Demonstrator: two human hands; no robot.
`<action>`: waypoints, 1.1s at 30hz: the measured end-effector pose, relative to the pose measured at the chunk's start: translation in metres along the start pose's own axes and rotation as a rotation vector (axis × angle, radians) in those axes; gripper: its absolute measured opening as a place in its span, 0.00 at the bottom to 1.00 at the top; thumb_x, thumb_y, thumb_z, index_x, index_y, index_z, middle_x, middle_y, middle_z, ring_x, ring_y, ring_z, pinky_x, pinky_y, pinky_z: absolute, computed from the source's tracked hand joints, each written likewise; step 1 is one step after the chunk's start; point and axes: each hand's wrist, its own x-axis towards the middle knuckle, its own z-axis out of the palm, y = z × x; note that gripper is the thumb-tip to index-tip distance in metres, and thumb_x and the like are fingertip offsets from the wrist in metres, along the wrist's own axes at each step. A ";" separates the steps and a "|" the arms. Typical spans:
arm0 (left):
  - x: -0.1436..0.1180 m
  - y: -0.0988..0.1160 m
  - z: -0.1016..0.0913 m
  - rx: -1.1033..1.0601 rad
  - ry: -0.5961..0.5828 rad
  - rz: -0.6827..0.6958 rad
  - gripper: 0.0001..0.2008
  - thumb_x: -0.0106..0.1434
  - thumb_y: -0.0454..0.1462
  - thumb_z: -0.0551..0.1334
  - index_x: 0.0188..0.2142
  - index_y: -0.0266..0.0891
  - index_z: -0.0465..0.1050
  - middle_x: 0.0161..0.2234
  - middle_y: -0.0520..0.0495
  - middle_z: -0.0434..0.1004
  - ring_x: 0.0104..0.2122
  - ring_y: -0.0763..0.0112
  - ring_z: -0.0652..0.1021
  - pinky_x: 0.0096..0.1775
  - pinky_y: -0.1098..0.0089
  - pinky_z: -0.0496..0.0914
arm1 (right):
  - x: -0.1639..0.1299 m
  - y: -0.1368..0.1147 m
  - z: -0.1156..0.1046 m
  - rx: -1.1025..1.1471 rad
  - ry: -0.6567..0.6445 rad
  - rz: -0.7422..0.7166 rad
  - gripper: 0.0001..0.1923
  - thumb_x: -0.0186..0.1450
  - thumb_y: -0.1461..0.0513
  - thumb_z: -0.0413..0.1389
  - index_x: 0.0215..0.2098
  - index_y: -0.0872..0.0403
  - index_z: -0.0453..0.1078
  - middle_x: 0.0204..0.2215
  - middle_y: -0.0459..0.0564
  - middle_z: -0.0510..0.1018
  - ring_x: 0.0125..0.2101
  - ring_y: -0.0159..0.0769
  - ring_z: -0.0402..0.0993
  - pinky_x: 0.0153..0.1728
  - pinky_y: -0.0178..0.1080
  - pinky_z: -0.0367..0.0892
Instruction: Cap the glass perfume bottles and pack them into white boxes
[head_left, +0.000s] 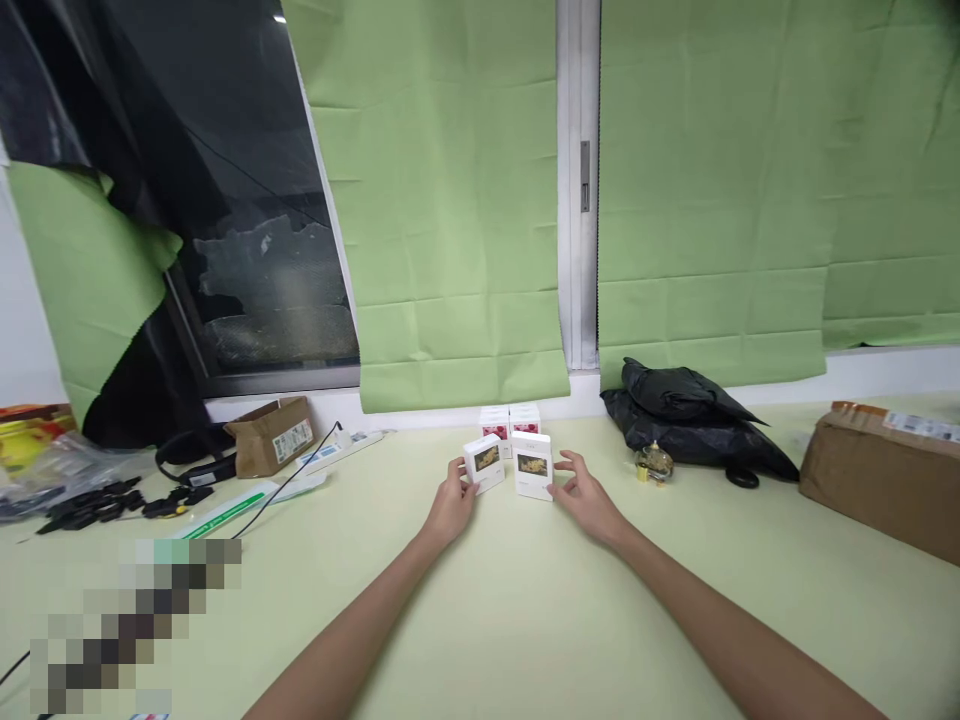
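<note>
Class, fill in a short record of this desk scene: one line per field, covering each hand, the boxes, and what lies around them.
left hand: grips the left front white box, tilted
right hand: open, fingers beside the right front white box
boxes behind: two with pink print, near the wall
right of boxes: black bag, small glass bottle, brown parcel
left of boxes: power strip, open carton, black cable
surface: pale green table

Left arm: bare, stretched forward, angled inward.
Left hand (452,505): fingers curled, thumb up, palm facing right.
Right arm: bare, extended, angled inward.
Right hand (586,498): fingers spread and loosely bent, palm facing left.
</note>
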 end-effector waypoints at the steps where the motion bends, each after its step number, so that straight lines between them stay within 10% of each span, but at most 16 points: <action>1: 0.001 -0.001 0.001 0.002 0.001 0.005 0.23 0.70 0.34 0.57 0.62 0.41 0.56 0.60 0.36 0.74 0.38 0.67 0.80 0.45 0.63 0.74 | 0.001 -0.001 0.001 0.007 -0.021 0.008 0.33 0.67 0.52 0.58 0.66 0.47 0.54 0.59 0.54 0.74 0.36 0.37 0.77 0.45 0.45 0.72; 17: 0.003 0.004 0.006 -0.112 0.007 0.000 0.17 0.67 0.37 0.60 0.53 0.43 0.56 0.56 0.41 0.67 0.39 0.71 0.79 0.42 0.66 0.73 | 0.004 -0.003 0.004 -0.069 -0.057 0.003 0.23 0.70 0.56 0.54 0.62 0.48 0.62 0.52 0.51 0.79 0.36 0.38 0.76 0.42 0.42 0.70; 33: 0.068 0.018 0.055 0.190 0.176 -0.265 0.26 0.64 0.43 0.70 0.50 0.42 0.55 0.56 0.33 0.69 0.53 0.52 0.76 0.51 0.57 0.70 | 0.001 -0.005 0.002 -0.050 -0.063 -0.003 0.21 0.70 0.56 0.52 0.61 0.49 0.62 0.52 0.52 0.79 0.37 0.40 0.76 0.41 0.42 0.69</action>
